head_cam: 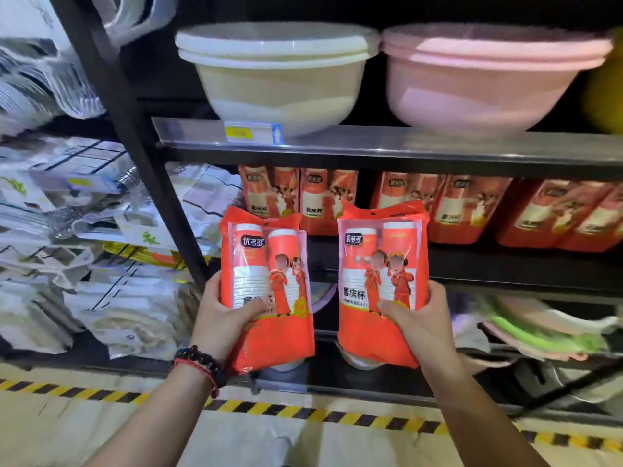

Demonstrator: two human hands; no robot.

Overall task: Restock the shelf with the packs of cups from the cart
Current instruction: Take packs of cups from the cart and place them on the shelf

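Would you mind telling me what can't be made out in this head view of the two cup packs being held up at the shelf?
- The cart: out of frame.
- Price tag text: blurred.
- Depth of the row of packs on the shelf: hidden in shadow and by the shelf edge above.
- Left pack label: partly covered by the left hand.
- Right hand fingers: behind the right pack.
- Lower shelf goods: blurred.

Both bare forearms are reaching forward and up from the bottom of the view, converging slightly. The left hand [224,318] is curling around something at chest height, thumb lying across the front and fingers wrapping behind out of sight. The left wrist is wearing a dark beaded bracelet [202,364] and a red cord. The right hand [418,318] is gripping likewise, thumb pressing on the front, fingers hidden behind, wrist bare.
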